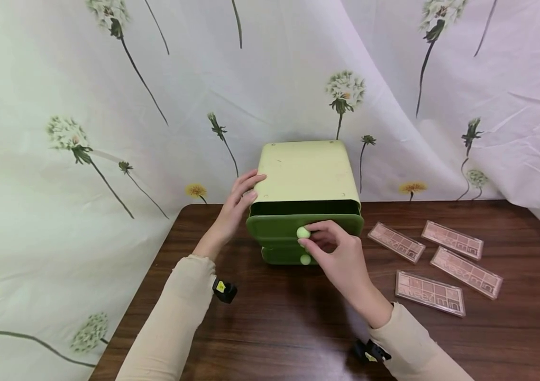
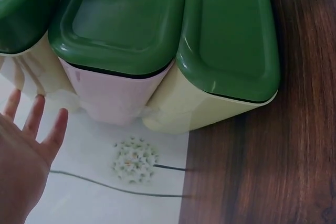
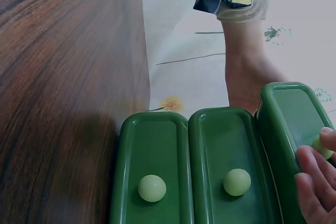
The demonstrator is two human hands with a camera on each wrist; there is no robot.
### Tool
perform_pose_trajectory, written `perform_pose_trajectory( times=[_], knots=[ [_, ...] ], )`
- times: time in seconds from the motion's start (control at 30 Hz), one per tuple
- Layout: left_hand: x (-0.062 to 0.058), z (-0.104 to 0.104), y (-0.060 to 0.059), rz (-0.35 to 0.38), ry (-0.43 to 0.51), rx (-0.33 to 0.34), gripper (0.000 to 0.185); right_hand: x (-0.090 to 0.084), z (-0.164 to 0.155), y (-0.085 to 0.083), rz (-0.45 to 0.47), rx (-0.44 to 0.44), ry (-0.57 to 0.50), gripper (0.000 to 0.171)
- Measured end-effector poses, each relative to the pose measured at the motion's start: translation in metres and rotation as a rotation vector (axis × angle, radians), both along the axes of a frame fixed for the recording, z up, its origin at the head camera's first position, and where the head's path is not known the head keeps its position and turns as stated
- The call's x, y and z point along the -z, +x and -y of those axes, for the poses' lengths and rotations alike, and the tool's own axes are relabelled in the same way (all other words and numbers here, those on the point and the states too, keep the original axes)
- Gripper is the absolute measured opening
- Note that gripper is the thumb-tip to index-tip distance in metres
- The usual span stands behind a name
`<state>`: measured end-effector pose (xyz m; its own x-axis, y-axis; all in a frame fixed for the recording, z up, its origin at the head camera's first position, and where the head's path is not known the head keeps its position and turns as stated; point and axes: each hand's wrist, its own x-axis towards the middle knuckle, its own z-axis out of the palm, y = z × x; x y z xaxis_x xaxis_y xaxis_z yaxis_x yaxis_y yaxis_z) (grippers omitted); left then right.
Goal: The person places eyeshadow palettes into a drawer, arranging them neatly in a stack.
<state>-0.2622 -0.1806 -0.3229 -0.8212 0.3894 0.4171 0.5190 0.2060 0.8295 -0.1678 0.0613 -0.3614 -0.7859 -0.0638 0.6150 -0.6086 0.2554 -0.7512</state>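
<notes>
Home tabletop (dandelion-print backdrop)

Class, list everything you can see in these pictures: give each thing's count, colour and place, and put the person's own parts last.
drawer cabinet: one, pale yellow-green body, at the back of the table against the cloth.
drawers: three, dark green fronts; the top drawer is pulled partly out.
knobs: three, pale green, one per drawer front; the lowest knob shows in the right wrist view.
makeup palettes: four, pinkish with clear lids, flat on the table right of the cabinet.
table: one, dark brown wood.
backdrop cloth: one, white with dandelion print.
left hand: rests against the cabinet's left side.
right hand: pinches the top drawer's knob.
</notes>
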Motion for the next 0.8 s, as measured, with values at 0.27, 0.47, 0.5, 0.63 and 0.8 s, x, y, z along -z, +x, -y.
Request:
perform_pose_trajectory(
  times=[0.27, 0.47, 0.5, 0.63, 0.8],
  knots=[
    [0.009, 0.001, -0.008, -0.009, 0.011, -0.018, 0.046, -0.001, -0.004, 0.007, -0.046, 0.0, 0.062, 0.023],
    [-0.013, -0.005, 0.01, 0.024, 0.007, -0.02, 0.047, -0.003, -0.005, 0.013, -0.074, 0.01, 0.086, 0.023],
    [-0.013, -0.005, 0.01, 0.024, 0.006, -0.023, 0.047, -0.003, -0.005, 0.014, -0.077, 0.008, 0.085, 0.022],
    [-0.008, -0.003, 0.005, 0.017, 0.007, -0.025, 0.047, -0.003, -0.005, 0.019, -0.08, -0.001, 0.08, 0.021],
    [0.013, 0.003, -0.012, 0.014, 0.022, -0.029, 0.048, -0.002, -0.005, 0.025, -0.07, 0.003, 0.091, 0.022]
  ],
)
